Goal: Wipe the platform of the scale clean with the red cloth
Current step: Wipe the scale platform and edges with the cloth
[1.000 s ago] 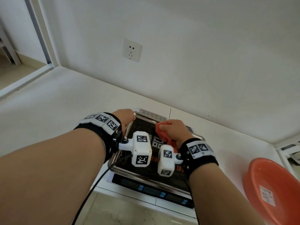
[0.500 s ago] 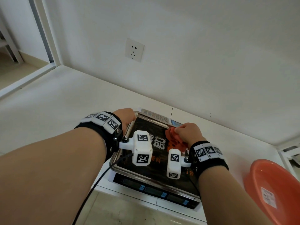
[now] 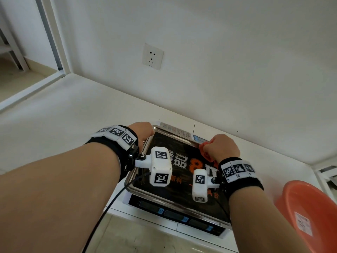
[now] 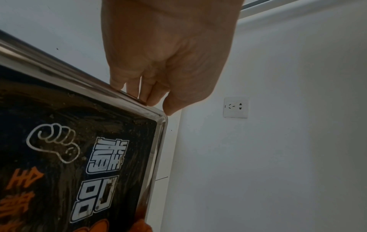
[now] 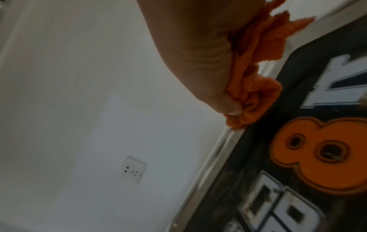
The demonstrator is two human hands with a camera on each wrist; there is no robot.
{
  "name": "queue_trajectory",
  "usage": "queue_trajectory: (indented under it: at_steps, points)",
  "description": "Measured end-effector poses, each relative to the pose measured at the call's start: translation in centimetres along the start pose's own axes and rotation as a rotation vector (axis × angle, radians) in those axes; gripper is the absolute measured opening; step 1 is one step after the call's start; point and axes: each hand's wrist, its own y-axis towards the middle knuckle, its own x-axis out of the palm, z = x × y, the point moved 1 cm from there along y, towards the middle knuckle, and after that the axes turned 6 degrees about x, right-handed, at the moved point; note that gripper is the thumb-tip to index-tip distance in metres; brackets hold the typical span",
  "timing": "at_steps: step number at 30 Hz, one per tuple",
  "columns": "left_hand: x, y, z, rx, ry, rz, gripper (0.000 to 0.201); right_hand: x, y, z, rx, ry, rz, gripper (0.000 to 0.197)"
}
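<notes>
The scale point(image 3: 175, 217) sits on the white counter, its steel-rimmed platform point(image 3: 180, 196) covered by a black sticker with white and orange print. Brown grime shows on the platform point(image 4: 65, 109) in the left wrist view. My left hand point(image 3: 141, 131) grips the platform's far left rim, fingers point(image 4: 139, 92) curled over the edge near the corner. My right hand point(image 3: 221, 147) holds the bunched red cloth point(image 3: 205, 151) and presses it on the platform's far right part. In the right wrist view the red cloth point(image 5: 256, 87) lies against the steel rim, pinched under my thumb.
An orange plastic basin point(image 3: 310, 214) stands on the counter at the right. A wall socket point(image 3: 152, 56) is on the white wall behind the scale. A black cable point(image 3: 107, 209) hangs from my left wrist in front of the scale.
My right hand has carried the red cloth from the platform's middle towards its far right corner. My left hand has stayed on the left rim.
</notes>
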Motion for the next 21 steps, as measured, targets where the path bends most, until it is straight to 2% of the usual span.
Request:
queue_trajectory:
  at_steps: [4, 7, 9, 11, 13, 14, 18, 21]
  points:
    - [-0.2, 0.3, 0.1, -0.057, -0.017, -0.071, 0.044, 1.9, -0.7, -0.8, -0.019, -0.044, 0.021, 0.022]
    - [-0.2, 0.2, 0.2, -0.085, -0.068, -0.076, 0.044, 2.5, -1.3, -2.7, -0.096, -0.001, 0.052, 0.025]
    - [-0.2, 0.5, 0.0, -0.101, -0.107, -0.077, 0.043, 3.0, -1.5, -3.8, -0.152, 0.061, -0.023, 0.023]
    - [-0.1, 0.5, -0.1, -0.133, -0.129, -0.071, 0.032, 2.7, -1.4, -4.4, -0.161, 0.140, -0.129, 0.017]
    - [-0.2, 0.6, -0.3, -0.171, -0.206, -0.052, 0.013, 2.0, -0.7, -4.1, -0.133, 0.145, -0.112, 0.017]
    - [-0.3, 0.7, -0.4, -0.173, -0.239, -0.050, 0.011, 1.7, -0.3, -3.8, -0.105, 0.130, -0.079, 0.019]
    - [-0.4, 0.3, -0.3, -0.203, -0.352, -0.050, 0.014, 2.3, -0.7, -3.2, -0.031, 0.056, -0.012, 0.021]
    - [-0.3, 0.2, -0.5, -0.199, -0.350, -0.090, 0.032, 3.1, -1.4, -4.2, -0.048, 0.129, 0.012, 0.023]
